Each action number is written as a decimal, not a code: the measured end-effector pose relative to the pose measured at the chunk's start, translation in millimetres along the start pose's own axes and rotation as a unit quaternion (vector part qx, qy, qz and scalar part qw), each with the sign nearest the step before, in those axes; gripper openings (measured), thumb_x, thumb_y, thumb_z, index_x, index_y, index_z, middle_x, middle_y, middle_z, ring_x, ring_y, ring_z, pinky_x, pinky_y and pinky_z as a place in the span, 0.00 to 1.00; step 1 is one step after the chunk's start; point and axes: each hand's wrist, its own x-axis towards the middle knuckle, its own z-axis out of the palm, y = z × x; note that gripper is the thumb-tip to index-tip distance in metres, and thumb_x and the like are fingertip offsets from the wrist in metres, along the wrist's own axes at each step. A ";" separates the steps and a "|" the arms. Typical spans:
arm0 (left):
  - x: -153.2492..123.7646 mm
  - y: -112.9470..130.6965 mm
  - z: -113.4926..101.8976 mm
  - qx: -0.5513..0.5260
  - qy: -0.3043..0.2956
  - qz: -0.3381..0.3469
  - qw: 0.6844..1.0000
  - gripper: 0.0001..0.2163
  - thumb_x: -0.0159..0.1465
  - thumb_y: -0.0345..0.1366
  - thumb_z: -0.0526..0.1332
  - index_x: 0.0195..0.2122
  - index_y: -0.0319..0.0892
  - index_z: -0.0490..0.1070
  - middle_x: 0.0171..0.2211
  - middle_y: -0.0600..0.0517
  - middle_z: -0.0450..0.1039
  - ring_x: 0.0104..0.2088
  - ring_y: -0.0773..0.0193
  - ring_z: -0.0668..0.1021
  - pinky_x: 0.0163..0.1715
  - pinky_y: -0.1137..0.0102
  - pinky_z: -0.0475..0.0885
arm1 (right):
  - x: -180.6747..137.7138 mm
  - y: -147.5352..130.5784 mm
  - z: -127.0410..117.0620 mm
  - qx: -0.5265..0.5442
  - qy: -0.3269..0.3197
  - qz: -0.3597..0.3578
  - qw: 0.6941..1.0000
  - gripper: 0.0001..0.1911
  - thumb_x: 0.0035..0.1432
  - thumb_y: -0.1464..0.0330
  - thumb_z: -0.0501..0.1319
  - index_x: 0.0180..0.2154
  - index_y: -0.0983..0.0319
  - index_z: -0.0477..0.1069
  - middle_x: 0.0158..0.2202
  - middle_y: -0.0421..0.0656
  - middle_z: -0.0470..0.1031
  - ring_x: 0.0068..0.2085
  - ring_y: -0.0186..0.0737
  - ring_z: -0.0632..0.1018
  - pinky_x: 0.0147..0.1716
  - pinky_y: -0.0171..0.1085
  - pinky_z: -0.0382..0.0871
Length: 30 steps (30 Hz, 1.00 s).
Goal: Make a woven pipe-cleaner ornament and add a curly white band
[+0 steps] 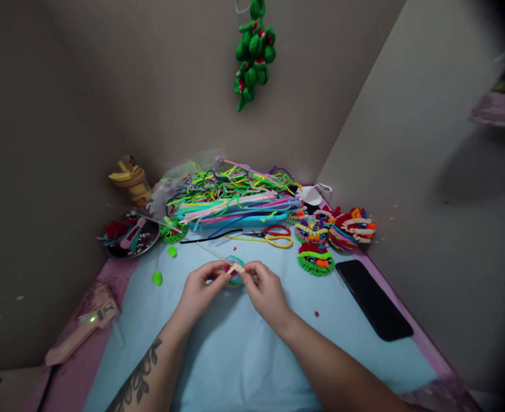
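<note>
1. Where the blue mat meets the back wall, a heap of pipe cleaners fills the far edge, with scissors just in front of it.
2. Finished woolly rounds cluster at the right rear, a phone lies along the right edge, and a dish sits at the left rear.
3. A glue gun rests on the pink border at left; two green bits lie near the left hand.
4. Both forearms come in from the near edge and meet at mid-mat.
5. Left hand and right hand both pinch a small round, fingertips nearly touching; a pale strand runs from it up-left.
6. Walls close in on three sides; the near half of the mat is open.
</note>
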 end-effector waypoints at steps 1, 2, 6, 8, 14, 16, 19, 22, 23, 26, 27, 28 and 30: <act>-0.1 0.6 -0.3 0.001 0.004 -0.003 1.000 0.16 0.53 0.42 0.67 0.39 0.37 0.77 0.27 0.49 0.77 0.28 0.62 0.77 0.32 0.68 0.72 | 0.4 -0.7 0.2 0.014 -0.004 0.010 1.000 0.08 0.60 0.64 0.56 0.33 0.61 0.69 0.29 0.41 0.73 0.31 0.36 0.73 0.31 0.33 0.65; -0.3 1.5 -0.5 0.001 0.006 -0.006 1.000 0.16 0.53 0.42 0.67 0.39 0.37 0.77 0.28 0.48 0.78 0.29 0.61 0.77 0.33 0.68 0.73 | 0.8 -1.3 0.3 0.029 -0.010 0.023 0.999 0.09 0.60 0.62 0.56 0.32 0.61 0.68 0.28 0.40 0.72 0.29 0.35 0.72 0.29 0.32 0.64; -1.3 6.0 -0.3 -0.005 0.004 -0.013 1.000 0.15 0.53 0.42 0.66 0.38 0.37 0.78 0.32 0.46 0.80 0.31 0.59 0.78 0.33 0.67 0.74 | 3.3 -1.1 1.2 0.113 -0.052 0.081 0.989 0.15 0.58 0.56 0.56 0.27 0.61 0.64 0.20 0.36 0.64 0.20 0.31 0.64 0.19 0.31 0.57; -1.5 7.6 -0.5 -0.005 0.011 -0.010 1.000 0.14 0.52 0.41 0.66 0.37 0.38 0.78 0.32 0.46 0.80 0.31 0.58 0.79 0.34 0.67 0.74 | 4.5 0.4 1.6 0.169 -0.086 0.118 0.975 0.17 0.57 0.54 0.55 0.26 0.60 0.62 0.17 0.33 0.60 0.17 0.29 0.60 0.16 0.30 0.52; -0.9 5.0 -3.8 0.020 0.001 0.022 1.000 0.11 0.54 0.40 0.64 0.34 0.39 0.79 0.33 0.47 0.80 0.33 0.58 0.78 0.36 0.67 0.73 | 5.2 -0.1 3.1 0.330 -0.176 0.185 0.909 0.20 0.55 0.50 0.57 0.26 0.60 0.62 0.12 0.29 0.54 0.13 0.25 0.54 0.14 0.29 0.46; -1.1 3.3 -5.0 0.022 -0.010 0.031 0.999 0.11 0.55 0.40 0.64 0.35 0.39 0.78 0.34 0.46 0.79 0.34 0.58 0.78 0.38 0.67 0.72 | 4.8 -1.8 2.8 0.388 -0.199 0.211 0.875 0.21 0.52 0.50 0.60 0.26 0.61 0.62 0.12 0.28 0.53 0.13 0.24 0.53 0.14 0.29 0.45; -2.1 2.9 -6.2 0.021 -0.022 0.041 0.999 0.10 0.56 0.40 0.63 0.34 0.40 0.78 0.34 0.47 0.79 0.36 0.58 0.77 0.39 0.66 0.71 | 4.4 -2.0 0.5 0.449 -0.249 0.264 0.816 0.21 0.49 0.52 0.64 0.25 0.62 0.63 0.11 0.28 0.53 0.11 0.23 0.51 0.12 0.28 0.42; -3.5 4.0 -6.7 0.017 -0.031 0.048 0.998 0.09 0.57 0.40 0.63 0.33 0.40 0.78 0.33 0.47 0.78 0.35 0.58 0.77 0.39 0.65 0.70 | 4.4 1.3 -3.1 0.474 -0.299 0.301 0.772 0.18 0.51 0.55 0.63 0.25 0.62 0.64 0.09 0.28 0.54 0.09 0.23 0.50 0.10 0.28 0.40; -3.9 4.3 -6.7 0.015 -0.034 0.048 0.998 0.09 0.57 0.40 0.63 0.32 0.40 0.78 0.32 0.47 0.78 0.35 0.58 0.77 0.38 0.66 0.70 | 4.5 2.8 -4.3 0.478 -0.312 0.308 0.761 0.17 0.52 0.56 0.63 0.25 0.63 0.64 0.09 0.28 0.55 0.09 0.23 0.50 0.10 0.27 0.40; -5.0 5.2 -6.5 0.009 -0.039 0.049 0.998 0.09 0.56 0.41 0.64 0.30 0.40 0.77 0.29 0.48 0.76 0.31 0.60 0.75 0.35 0.67 0.70 | 5.3 6.7 -6.5 0.487 -0.350 0.317 0.735 0.16 0.52 0.57 0.63 0.26 0.63 0.65 0.08 0.29 0.56 0.08 0.23 0.51 0.09 0.26 0.40; -5.2 5.5 -6.4 0.009 -0.041 0.052 0.998 0.09 0.56 0.41 0.64 0.29 0.40 0.77 0.28 0.48 0.76 0.30 0.61 0.75 0.34 0.68 0.70 | 5.7 7.5 -6.7 0.486 -0.360 0.317 0.730 0.16 0.51 0.57 0.63 0.26 0.63 0.65 0.08 0.29 0.57 0.08 0.23 0.52 0.09 0.26 0.40; -5.3 5.9 -6.2 0.009 -0.041 0.055 0.998 0.09 0.56 0.41 0.64 0.29 0.40 0.76 0.27 0.49 0.75 0.30 0.61 0.75 0.33 0.68 0.69 | 6.2 8.0 -6.6 0.483 -0.365 0.315 0.731 0.17 0.51 0.57 0.63 0.27 0.63 0.66 0.08 0.29 0.57 0.07 0.24 0.52 0.08 0.26 0.41; -4.8 6.6 -6.1 0.012 -0.038 0.060 0.997 0.08 0.56 0.40 0.64 0.28 0.40 0.75 0.27 0.49 0.75 0.30 0.61 0.74 0.33 0.68 0.69 | 7.2 8.0 -5.9 0.465 -0.355 0.305 0.752 0.18 0.51 0.55 0.63 0.28 0.64 0.66 0.08 0.30 0.59 0.07 0.25 0.54 0.08 0.27 0.43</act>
